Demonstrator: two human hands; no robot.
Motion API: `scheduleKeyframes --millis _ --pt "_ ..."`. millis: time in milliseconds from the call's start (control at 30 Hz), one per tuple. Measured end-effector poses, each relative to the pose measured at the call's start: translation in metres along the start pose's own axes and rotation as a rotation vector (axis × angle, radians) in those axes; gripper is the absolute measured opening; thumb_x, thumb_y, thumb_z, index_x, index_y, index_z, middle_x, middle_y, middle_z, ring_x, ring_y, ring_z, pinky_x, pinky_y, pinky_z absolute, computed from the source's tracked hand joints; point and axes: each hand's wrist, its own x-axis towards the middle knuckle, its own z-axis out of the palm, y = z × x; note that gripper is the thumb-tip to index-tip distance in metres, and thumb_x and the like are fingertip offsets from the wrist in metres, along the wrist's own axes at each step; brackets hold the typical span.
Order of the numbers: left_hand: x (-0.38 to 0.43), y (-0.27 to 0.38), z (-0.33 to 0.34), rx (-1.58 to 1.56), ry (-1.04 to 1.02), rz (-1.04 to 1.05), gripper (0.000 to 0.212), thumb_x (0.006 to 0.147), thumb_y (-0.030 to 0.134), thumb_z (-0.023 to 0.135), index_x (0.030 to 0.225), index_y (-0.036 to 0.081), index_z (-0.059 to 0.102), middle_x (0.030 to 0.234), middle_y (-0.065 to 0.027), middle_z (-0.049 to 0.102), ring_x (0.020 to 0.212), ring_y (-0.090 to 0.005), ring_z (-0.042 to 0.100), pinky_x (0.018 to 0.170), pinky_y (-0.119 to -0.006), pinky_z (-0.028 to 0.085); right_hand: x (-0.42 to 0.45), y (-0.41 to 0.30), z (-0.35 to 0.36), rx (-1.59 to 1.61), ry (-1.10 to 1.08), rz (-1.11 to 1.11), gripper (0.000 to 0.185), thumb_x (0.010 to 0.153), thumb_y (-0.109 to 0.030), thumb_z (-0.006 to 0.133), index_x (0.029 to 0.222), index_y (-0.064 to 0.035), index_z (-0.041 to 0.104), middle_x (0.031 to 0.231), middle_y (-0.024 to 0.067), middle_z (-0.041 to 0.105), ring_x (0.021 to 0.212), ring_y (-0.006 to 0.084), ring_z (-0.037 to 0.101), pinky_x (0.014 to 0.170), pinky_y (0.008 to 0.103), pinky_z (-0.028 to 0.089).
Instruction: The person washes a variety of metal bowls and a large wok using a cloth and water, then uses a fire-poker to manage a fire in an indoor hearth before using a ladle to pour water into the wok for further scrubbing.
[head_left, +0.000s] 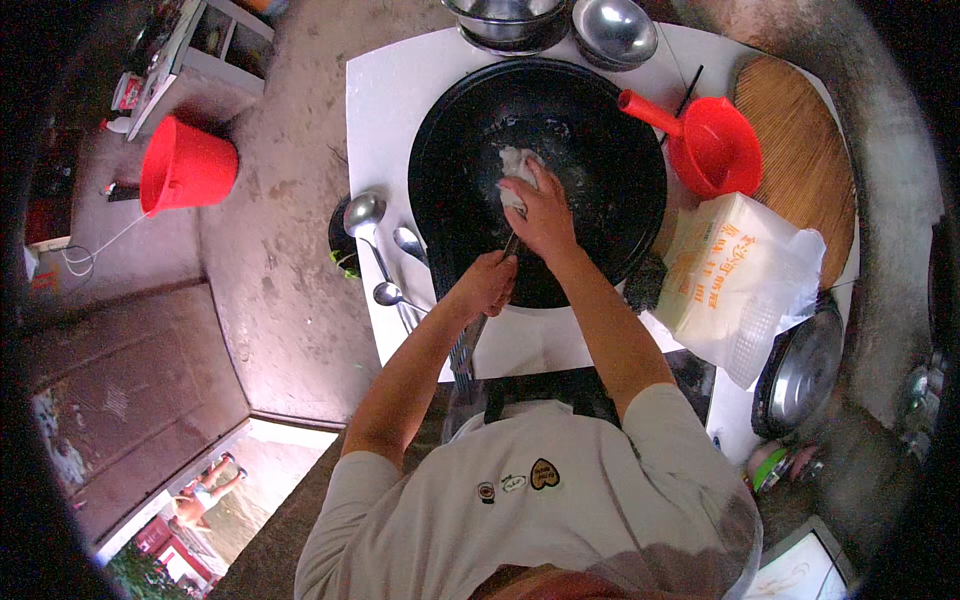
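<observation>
A large black wok (615, 202) is set into a white-tiled stove top (382, 112). Over it, my right hand (546, 214) grips a crumpled whitish cloth or paper (517, 166); the two cannot be told apart here. Around the handle of a long utensil (466, 341) my left hand (484, 285) is closed, at the wok's near rim. This tool's upper end runs up towards my right hand and the wad, where it is partly hidden. Wet-looking pale marks show on the wok's far inner wall.
Left of the wok lie a metal ladle (365, 214) and metal spoons (388, 294). To the right are a red plastic dipper (716, 146), a round wooden lid (799, 142) and a plastic-wrapped pack (720, 270) with writing. Metal bowls (615, 34) stand behind; a red bucket (191, 165) is at left.
</observation>
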Motion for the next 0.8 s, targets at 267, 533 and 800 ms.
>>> scheduleKeyframes --millis 267,533,800 --pt "-0.025 -0.008 0.005 0.0 0.112 0.012 0.017 0.085 0.034 0.044 0.08 0.018 0.044 0.052 0.0031 0.041 0.035 -0.0105 0.036 0.027 -0.022 0.023 0.035 -0.01 0.005 0.013 -0.092 0.23 0.034 0.069 -0.028 0.055 0.099 -0.0129 0.057 0.113 0.0172 0.044 0.1 0.0336 0.047 0.084 0.0455 0.039" --pt "-0.039 -0.059 0.004 -0.229 -0.024 0.023 0.025 0.084 0.037 0.048 0.074 0.014 0.046 0.049 0.0045 0.038 0.033 -0.0086 0.034 0.026 -0.022 0.021 0.055 0.035 0.002 0.204 -0.446 0.634 0.048 0.076 -0.043 0.044 0.1 -0.003 0.056 0.097 0.0192 0.055 0.09 0.033 0.053 0.079 0.0422 0.039" --pt "-0.066 -0.03 -0.016 -0.25 -0.02 0.01 0.05 0.085 0.052 0.031 0.081 0.006 0.049 0.047 0.0046 0.027 0.037 -0.0056 0.023 0.034 -0.021 0.019 -0.025 0.074 0.033 -0.546 -0.552 0.377 0.059 0.078 -0.038 0.044 0.132 -0.023 0.024 0.139 0.0098 0.006 0.125 0.0351 0.011 0.097 0.0496 0.02"
